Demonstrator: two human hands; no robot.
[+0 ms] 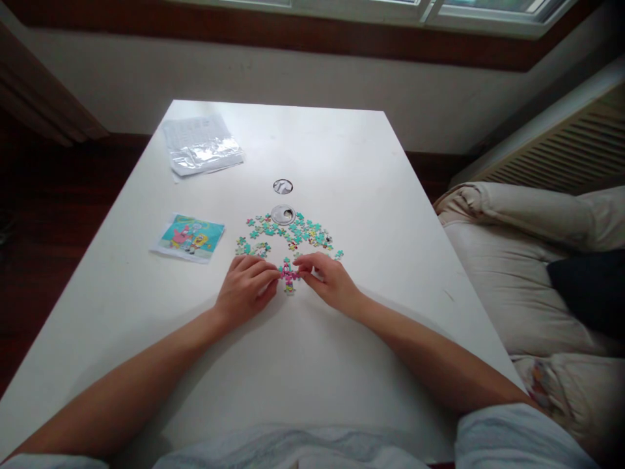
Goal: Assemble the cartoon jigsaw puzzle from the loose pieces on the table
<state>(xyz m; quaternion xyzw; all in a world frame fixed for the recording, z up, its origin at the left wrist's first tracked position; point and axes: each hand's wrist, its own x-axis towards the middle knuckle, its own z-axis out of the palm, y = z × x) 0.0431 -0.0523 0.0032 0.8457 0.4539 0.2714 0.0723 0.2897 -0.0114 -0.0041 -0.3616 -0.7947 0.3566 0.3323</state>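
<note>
A small cluster of joined jigsaw puzzle pieces, pink with green and yellow parts, lies on the white table between my hands. My left hand is closed, thumb and index finger pinching the cluster's left edge. On the opposite side, my right hand pinches at a pink piece on the cluster's right edge; the fingertips partly cover it. Just beyond my hands, many loose puzzle pieces in teal, yellow and pink spread in an arc. To the left lies a reference picture of cartoon characters.
A clear plastic bag with paper lies at the table's far left. A round cable grommet sits among the loose pieces, with a round hole behind it. A cushioned sofa stands along the right side of the table.
</note>
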